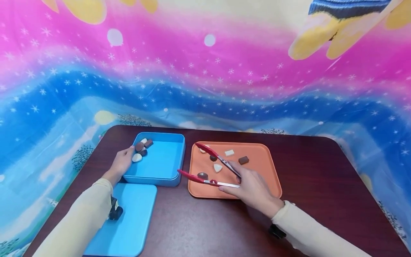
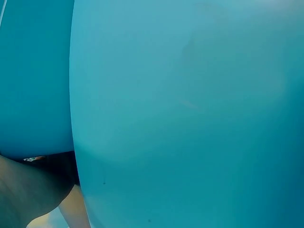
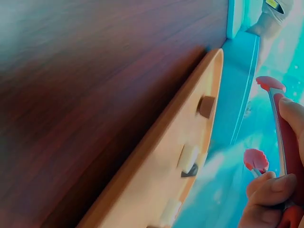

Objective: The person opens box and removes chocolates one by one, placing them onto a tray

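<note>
My left hand (image 1: 123, 161) grips the left wall of a blue box (image 1: 167, 181), fingertips at its rim. Several brown and white chocolates (image 1: 139, 146) lie in the box along its left side. With my right hand (image 1: 255, 187) I hold metal tongs (image 1: 228, 166) with red tips, their arms spread wide and nothing between the tips. The tongs reach over an orange tray (image 1: 268, 171), the lower tip close to the box's right edge. On the tray lie a white heart-like chocolate (image 1: 218, 167), a white rectangular one (image 1: 229, 152), a brown rectangular one (image 1: 243, 160) and a brown oval one (image 1: 202, 175).
A flat blue lid (image 1: 138, 221) lies in front of the box, under my left forearm. Everything stands on a dark brown table (image 1: 199, 225). A colourful printed cloth (image 1: 205, 71) hangs around the table's back and sides.
</note>
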`<action>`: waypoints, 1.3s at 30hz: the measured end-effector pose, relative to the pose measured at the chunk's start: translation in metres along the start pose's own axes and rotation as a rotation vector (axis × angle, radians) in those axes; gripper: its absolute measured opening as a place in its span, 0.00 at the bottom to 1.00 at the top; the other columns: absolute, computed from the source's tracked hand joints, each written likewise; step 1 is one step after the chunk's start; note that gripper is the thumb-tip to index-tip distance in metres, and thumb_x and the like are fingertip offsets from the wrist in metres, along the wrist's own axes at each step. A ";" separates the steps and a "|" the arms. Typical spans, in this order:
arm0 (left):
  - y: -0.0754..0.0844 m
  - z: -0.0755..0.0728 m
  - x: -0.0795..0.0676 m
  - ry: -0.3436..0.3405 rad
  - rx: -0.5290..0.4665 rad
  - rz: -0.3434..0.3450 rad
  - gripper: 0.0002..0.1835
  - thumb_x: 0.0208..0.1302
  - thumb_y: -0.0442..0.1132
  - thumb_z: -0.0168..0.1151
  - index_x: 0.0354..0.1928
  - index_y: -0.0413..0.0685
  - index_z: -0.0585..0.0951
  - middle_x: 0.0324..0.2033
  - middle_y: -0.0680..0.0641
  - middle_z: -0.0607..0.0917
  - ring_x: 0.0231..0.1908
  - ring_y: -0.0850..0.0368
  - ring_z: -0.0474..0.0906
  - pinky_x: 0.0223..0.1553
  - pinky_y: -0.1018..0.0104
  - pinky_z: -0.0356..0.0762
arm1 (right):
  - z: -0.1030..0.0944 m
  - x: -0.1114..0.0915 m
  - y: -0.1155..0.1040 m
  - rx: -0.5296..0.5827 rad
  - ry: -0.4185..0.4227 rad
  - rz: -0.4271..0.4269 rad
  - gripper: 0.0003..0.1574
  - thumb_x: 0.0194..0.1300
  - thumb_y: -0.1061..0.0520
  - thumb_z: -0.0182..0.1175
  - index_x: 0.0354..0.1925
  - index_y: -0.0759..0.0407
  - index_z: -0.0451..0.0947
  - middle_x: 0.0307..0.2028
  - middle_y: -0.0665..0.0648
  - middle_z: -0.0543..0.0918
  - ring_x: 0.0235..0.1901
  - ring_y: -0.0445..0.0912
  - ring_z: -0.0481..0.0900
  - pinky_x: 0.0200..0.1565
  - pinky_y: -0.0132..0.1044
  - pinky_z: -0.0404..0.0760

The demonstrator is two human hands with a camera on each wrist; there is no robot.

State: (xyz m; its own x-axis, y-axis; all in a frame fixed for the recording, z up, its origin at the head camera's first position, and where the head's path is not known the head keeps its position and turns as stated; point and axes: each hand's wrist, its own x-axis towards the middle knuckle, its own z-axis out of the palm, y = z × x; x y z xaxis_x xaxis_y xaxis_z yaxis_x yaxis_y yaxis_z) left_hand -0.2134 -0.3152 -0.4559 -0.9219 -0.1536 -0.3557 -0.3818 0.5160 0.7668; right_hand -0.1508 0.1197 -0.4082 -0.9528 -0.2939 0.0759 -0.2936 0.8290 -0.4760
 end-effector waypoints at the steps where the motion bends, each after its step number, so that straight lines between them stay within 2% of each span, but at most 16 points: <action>1: 0.001 0.000 0.000 -0.001 -0.002 -0.003 0.43 0.78 0.66 0.22 0.80 0.42 0.46 0.79 0.31 0.51 0.77 0.28 0.48 0.74 0.28 0.50 | 0.002 0.002 -0.003 0.007 0.002 -0.007 0.52 0.50 0.29 0.75 0.69 0.42 0.71 0.17 0.45 0.66 0.15 0.39 0.61 0.18 0.31 0.58; 8: 0.002 0.000 0.000 -0.006 -0.001 -0.010 0.44 0.77 0.67 0.22 0.80 0.42 0.44 0.79 0.31 0.49 0.78 0.28 0.46 0.74 0.28 0.49 | 0.016 0.020 -0.024 0.039 0.003 -0.036 0.47 0.50 0.29 0.75 0.64 0.46 0.76 0.17 0.45 0.68 0.15 0.39 0.63 0.17 0.32 0.58; 11: 0.002 0.000 0.000 -0.008 -0.001 -0.013 0.43 0.77 0.67 0.22 0.81 0.43 0.43 0.79 0.32 0.47 0.78 0.28 0.45 0.74 0.28 0.47 | 0.022 0.025 -0.032 0.058 -0.014 -0.023 0.49 0.50 0.29 0.75 0.65 0.47 0.76 0.16 0.45 0.65 0.15 0.40 0.61 0.17 0.33 0.57; 15: 0.002 0.002 0.001 -0.006 0.000 -0.003 0.43 0.78 0.66 0.22 0.81 0.42 0.45 0.79 0.31 0.51 0.77 0.28 0.48 0.74 0.28 0.50 | 0.030 0.030 -0.042 0.074 -0.046 -0.008 0.53 0.50 0.28 0.74 0.69 0.46 0.73 0.15 0.46 0.65 0.15 0.40 0.62 0.16 0.33 0.57; 17: 0.002 0.002 0.000 -0.001 0.000 0.002 0.43 0.78 0.66 0.23 0.80 0.42 0.47 0.78 0.31 0.52 0.77 0.28 0.49 0.74 0.28 0.51 | 0.033 0.033 -0.047 0.075 -0.056 -0.020 0.52 0.50 0.28 0.74 0.69 0.45 0.73 0.15 0.46 0.67 0.15 0.41 0.64 0.16 0.33 0.58; 21: 0.002 0.001 0.000 0.007 0.002 0.004 0.42 0.78 0.66 0.23 0.80 0.41 0.45 0.79 0.31 0.50 0.78 0.28 0.46 0.74 0.28 0.49 | 0.040 0.041 -0.058 0.078 -0.066 -0.049 0.50 0.52 0.28 0.72 0.68 0.43 0.73 0.15 0.46 0.69 0.14 0.40 0.66 0.16 0.33 0.59; 27: 0.000 0.001 -0.002 0.019 0.018 0.003 0.43 0.78 0.65 0.22 0.80 0.39 0.45 0.79 0.30 0.49 0.77 0.27 0.47 0.74 0.28 0.49 | 0.049 0.054 -0.075 0.086 -0.101 -0.083 0.51 0.55 0.29 0.71 0.71 0.46 0.71 0.12 0.46 0.65 0.10 0.41 0.61 0.13 0.32 0.54; 31: -0.001 0.000 -0.002 0.022 0.023 0.002 0.44 0.78 0.66 0.22 0.80 0.38 0.46 0.78 0.30 0.50 0.77 0.27 0.47 0.74 0.27 0.50 | 0.055 0.063 -0.087 0.060 -0.116 -0.122 0.52 0.56 0.29 0.70 0.73 0.44 0.68 0.11 0.47 0.62 0.09 0.43 0.57 0.12 0.31 0.52; 35: 0.000 0.001 -0.002 0.031 0.023 -0.004 0.43 0.78 0.65 0.22 0.80 0.38 0.46 0.78 0.30 0.50 0.77 0.27 0.47 0.74 0.28 0.50 | 0.059 0.072 -0.098 0.000 -0.113 -0.150 0.46 0.59 0.31 0.69 0.71 0.41 0.71 0.11 0.47 0.64 0.09 0.43 0.59 0.13 0.31 0.54; 39: 0.001 0.000 -0.001 0.032 0.023 -0.002 0.43 0.79 0.65 0.22 0.80 0.39 0.46 0.78 0.30 0.50 0.77 0.28 0.47 0.74 0.29 0.50 | 0.062 0.079 -0.109 -0.157 -0.127 -0.177 0.41 0.63 0.33 0.67 0.70 0.41 0.72 0.16 0.48 0.72 0.13 0.43 0.66 0.13 0.31 0.62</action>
State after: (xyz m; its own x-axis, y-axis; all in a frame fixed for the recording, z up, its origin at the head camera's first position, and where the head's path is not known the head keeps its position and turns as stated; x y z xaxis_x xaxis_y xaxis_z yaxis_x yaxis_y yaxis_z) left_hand -0.2127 -0.3147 -0.4548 -0.9228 -0.1815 -0.3398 -0.3826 0.5350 0.7532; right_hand -0.1897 -0.0235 -0.4051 -0.8711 -0.4902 0.0307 -0.4728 0.8201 -0.3223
